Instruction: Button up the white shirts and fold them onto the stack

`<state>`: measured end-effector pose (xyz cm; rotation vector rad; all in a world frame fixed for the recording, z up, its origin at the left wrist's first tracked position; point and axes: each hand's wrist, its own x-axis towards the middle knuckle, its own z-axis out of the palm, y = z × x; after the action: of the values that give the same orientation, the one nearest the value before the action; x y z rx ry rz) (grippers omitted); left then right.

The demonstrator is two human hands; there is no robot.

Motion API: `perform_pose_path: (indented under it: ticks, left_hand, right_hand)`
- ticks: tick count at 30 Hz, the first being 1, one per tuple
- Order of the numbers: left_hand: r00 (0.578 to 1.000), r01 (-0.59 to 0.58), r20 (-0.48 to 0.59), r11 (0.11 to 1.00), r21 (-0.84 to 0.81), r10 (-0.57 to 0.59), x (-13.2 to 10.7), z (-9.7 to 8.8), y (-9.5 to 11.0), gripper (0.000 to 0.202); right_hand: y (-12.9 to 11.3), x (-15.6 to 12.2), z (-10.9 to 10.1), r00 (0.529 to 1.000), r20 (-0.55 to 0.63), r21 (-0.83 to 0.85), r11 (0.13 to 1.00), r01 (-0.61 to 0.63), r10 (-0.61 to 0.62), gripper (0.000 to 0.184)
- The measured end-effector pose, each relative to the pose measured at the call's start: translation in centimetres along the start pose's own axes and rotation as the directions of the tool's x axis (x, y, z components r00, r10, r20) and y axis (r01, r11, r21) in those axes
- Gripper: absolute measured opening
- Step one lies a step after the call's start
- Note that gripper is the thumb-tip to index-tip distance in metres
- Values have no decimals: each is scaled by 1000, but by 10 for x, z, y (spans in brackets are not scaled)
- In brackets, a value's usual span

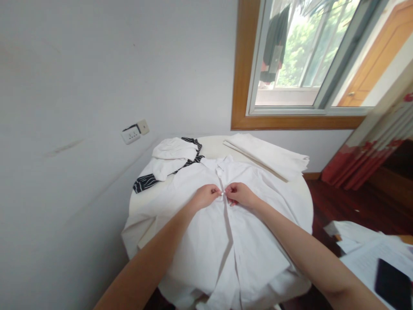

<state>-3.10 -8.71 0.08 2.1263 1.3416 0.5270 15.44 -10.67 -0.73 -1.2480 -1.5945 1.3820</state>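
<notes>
Head view, looking down past my own forearms: a white shirt lies spread across the round, pale surface, front side up, with its collar towards the far edge. Its lower part drops over the near edge, and some of its cloth hangs past the left edge. Both my hands meet near the middle of the surface, on the shirt's front opening, below the collar. With my left hand I have thumb and forefinger pressed together on the left side of the opening; a small, bright white spot shows at the tips, too small for me to tell what it is. With my right hand I pinch the cloth just across from it, the other fingers curled under. My two sets of fingertips are close together, almost touching. Below them the opening runs on as a dark, uneven line to the near edge.

Near the far left edge sits a crumpled white cloth, resting on a black-and-white patterned cloth that pokes out around it. A folded white cloth lies slantwise along the far right edge. Beyond the right edge, lower down, I see papers with a dark flat object on them.
</notes>
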Motion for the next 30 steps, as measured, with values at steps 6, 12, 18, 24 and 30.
perform_pose_path:
  ticks: [6, 12, 18, 24, 30]
  left_hand:
    - [1000, 15, -1, 999, -42, -15, 2, 2, -3, 30]
    - [999, 35, -14, 999, -19, -36, 2, 2, -3, 29]
    - [1000, 14, -14, 999, 33, -13, 2, 4, -4, 30]
    - [1000, 3, -15, 998, 55, -2, 3, 5, -6, 29]
    - [1000, -14, -3, 998, 64, 14, 2, 3, -6, 25]
  right_hand:
    - [1, 1, 2, 1000, -23, 23, 1000, -14, 15, 4]
    - [1, 1, 0, 1000, 11, 24, 1000, 2, -2, 7]
    - [1, 4, -11, 987, 162, 117, 993, -31, 12, 15]
    - [0, 11, -9, 992, 125, 94, 995, -42, 30, 19]
    - [0, 11, 3, 999, 17, -70, 997, 40, -39, 14]
